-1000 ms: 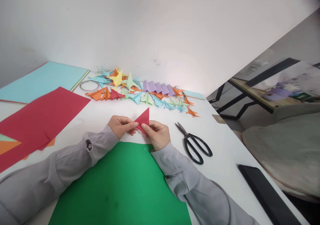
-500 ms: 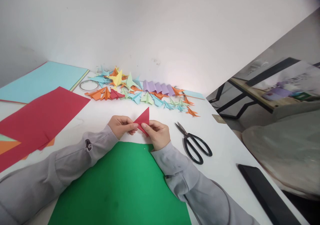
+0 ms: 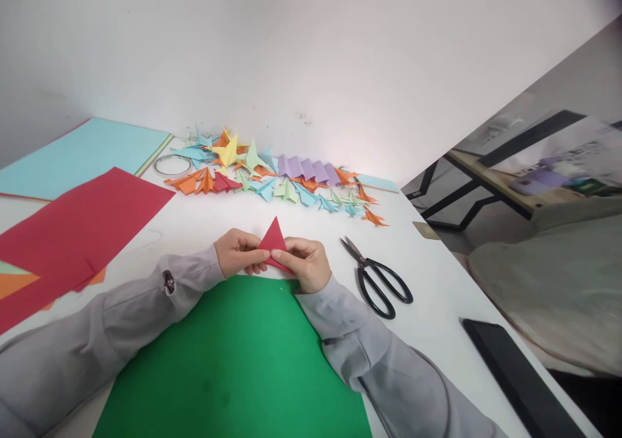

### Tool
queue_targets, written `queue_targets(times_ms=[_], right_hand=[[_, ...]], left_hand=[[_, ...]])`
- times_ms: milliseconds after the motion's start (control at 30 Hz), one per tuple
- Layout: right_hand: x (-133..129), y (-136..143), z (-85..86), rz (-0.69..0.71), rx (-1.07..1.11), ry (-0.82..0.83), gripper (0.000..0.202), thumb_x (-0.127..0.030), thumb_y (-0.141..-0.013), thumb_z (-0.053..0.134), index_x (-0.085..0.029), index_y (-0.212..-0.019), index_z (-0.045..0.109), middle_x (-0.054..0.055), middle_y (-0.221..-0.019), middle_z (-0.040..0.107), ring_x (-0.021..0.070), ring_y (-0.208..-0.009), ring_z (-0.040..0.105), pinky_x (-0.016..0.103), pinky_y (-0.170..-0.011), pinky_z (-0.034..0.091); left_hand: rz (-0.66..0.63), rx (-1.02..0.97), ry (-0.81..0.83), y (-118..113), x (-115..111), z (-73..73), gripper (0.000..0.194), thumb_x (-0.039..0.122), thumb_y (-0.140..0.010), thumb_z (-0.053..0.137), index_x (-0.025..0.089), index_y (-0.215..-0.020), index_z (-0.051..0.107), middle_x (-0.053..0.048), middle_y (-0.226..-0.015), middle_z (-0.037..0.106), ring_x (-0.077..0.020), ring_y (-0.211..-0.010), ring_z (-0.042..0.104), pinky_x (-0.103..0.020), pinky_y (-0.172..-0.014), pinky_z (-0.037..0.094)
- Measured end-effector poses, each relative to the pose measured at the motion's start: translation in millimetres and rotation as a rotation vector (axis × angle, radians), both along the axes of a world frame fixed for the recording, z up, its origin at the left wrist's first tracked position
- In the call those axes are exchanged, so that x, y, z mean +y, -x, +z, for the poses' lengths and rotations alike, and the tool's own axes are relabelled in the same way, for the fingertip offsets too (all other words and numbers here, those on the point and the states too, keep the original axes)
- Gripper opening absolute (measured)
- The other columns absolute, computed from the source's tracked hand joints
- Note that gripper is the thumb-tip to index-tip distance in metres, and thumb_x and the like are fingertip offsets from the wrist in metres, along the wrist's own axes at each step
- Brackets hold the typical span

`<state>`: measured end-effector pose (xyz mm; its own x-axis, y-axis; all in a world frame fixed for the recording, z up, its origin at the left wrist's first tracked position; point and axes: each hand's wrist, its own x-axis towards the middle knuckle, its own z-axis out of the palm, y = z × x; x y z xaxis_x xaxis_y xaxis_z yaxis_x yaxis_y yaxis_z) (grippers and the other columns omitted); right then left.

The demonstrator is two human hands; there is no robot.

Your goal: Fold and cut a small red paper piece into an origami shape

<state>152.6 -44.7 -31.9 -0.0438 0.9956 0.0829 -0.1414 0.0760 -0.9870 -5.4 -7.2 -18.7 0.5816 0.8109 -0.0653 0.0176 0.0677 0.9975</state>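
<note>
Between my two hands is a small folded piece of red paper [image 3: 275,235], a triangle with its tip pointing away from me. My left hand [image 3: 239,251] pinches its lower left part, thumb on top. On the lower right, my right hand [image 3: 307,262] grips the same paper, its thumb pressed near the left thumb at the bottom middle. The fingers behind the paper are partly hidden. Just below the hands lies a large green sheet [image 3: 238,354] on the white table [image 3: 427,341].
Scissors with black handles [image 3: 376,279] lie right of my hands, near a black flat device [image 3: 522,380]. Folded paper figures [image 3: 286,192] line the wall beside a roll of tape [image 3: 172,165]. Red sheets [image 3: 107,208] and a light blue sheet [image 3: 92,156] lie left.
The red paper has turned in my fingers; its tip has shifted from the right to the middle and now points straight away. Both thumbs have come closer together.
</note>
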Motion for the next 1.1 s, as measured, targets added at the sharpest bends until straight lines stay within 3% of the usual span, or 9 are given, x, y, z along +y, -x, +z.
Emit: queue_targets(times_ms=[167,267,467,633,900,1100], right_hand=[[-2,-1,4.8,0.052,-0.089,0.06,0.023,-0.035,-0.053,0.077,-0.016,-0.052,0.065,-0.001,-0.048,0.057,0.0105,-0.047,0.046,0.025,-0.046,0.034],[-2,-1,5.6,0.079,-0.102,0.077,0.025,-0.035,-0.052,0.077,-0.015,-0.049,0.062,-0.002,-0.046,0.053,0.0093,-0.045,0.043,0.024,-0.044,0.03],[-1,2,3.5,-0.003,-0.194,0.091,0.026,-0.039,-0.057,0.072,-0.015,-0.057,0.06,-0.005,-0.044,0.05,0.0061,-0.039,0.034,0.021,-0.04,0.022],[1,3,3.4,-0.043,-0.296,0.1,0.028,-0.04,-0.061,0.07,-0.015,-0.056,0.058,-0.005,-0.044,0.048,0.0066,-0.039,0.038,0.021,-0.039,0.026],[2,1,7.5,-0.055,-0.213,0.127,0.028,-0.038,-0.06,0.072,-0.015,-0.053,0.059,-0.004,-0.042,0.052,0.006,-0.038,0.04,0.02,-0.037,0.029],[4,2,10.3,-0.101,-0.137,0.183,0.032,-0.041,-0.051,0.077,-0.015,-0.049,0.059,-0.002,-0.042,0.055,0.0068,-0.037,0.044,0.02,-0.038,0.032]], left_hand=[[-0.211,0.108,-0.006,6,7,3.3,0.018,0.027,-0.064,0.064,0.01,-0.057,0.067,-0.001,-0.043,0.059,-0.0065,-0.033,0.048,-0.015,-0.032,0.037],[-0.257,0.139,-0.025,7,7,2.7,0.019,0.028,-0.065,0.064,0.011,-0.057,0.066,0.0,-0.038,0.054,-0.0066,-0.029,0.044,-0.015,-0.028,0.035],[-0.079,0.152,-0.076,5,0,-6.4,0.022,0.031,-0.068,0.062,0.011,-0.059,0.063,0.001,-0.04,0.053,-0.0079,-0.028,0.045,-0.017,-0.026,0.035],[0.063,0.128,-0.116,4,-1,-4.4,0.026,0.035,-0.067,0.064,0.011,-0.058,0.061,0.003,-0.038,0.051,-0.0078,-0.026,0.045,-0.017,-0.026,0.035],[0.104,0.125,-0.093,1,-2,0.8,0.029,0.039,-0.066,0.064,0.011,-0.058,0.061,0.002,-0.036,0.051,-0.0094,-0.026,0.046,-0.02,-0.027,0.038],[0.164,0.116,-0.144,-1,-6,3.2,0.028,0.038,-0.067,0.063,0.012,-0.058,0.061,0.003,-0.037,0.051,-0.0092,-0.026,0.047,-0.019,-0.027,0.035]])
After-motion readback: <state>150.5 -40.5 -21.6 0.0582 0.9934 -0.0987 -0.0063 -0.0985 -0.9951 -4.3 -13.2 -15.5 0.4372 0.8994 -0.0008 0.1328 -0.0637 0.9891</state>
